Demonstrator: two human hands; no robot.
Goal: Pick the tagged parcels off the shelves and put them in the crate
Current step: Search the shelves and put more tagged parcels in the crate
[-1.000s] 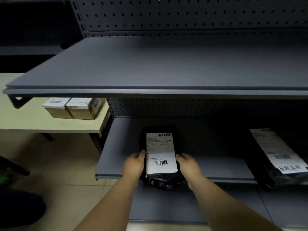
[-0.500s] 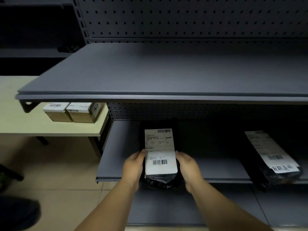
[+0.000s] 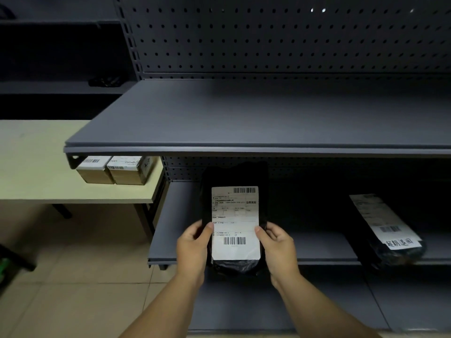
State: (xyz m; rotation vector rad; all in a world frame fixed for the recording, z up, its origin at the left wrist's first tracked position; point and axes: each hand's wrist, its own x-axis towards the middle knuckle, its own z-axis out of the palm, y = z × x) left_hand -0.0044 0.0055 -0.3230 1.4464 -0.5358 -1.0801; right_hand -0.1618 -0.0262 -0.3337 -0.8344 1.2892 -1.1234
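Two hands are being applied to one black parcel (image 3: 234, 176): the left hand (image 3: 192, 247) and right hand (image 3: 278, 247) are being curled round its lower edges, thumbs being pressed on the white label (image 3: 235, 223). The parcel is being held over the middle shelf (image 3: 175, 230) lip. Risk being noted: slick film may be slipping downward from the pinch; the crate is not being shown.
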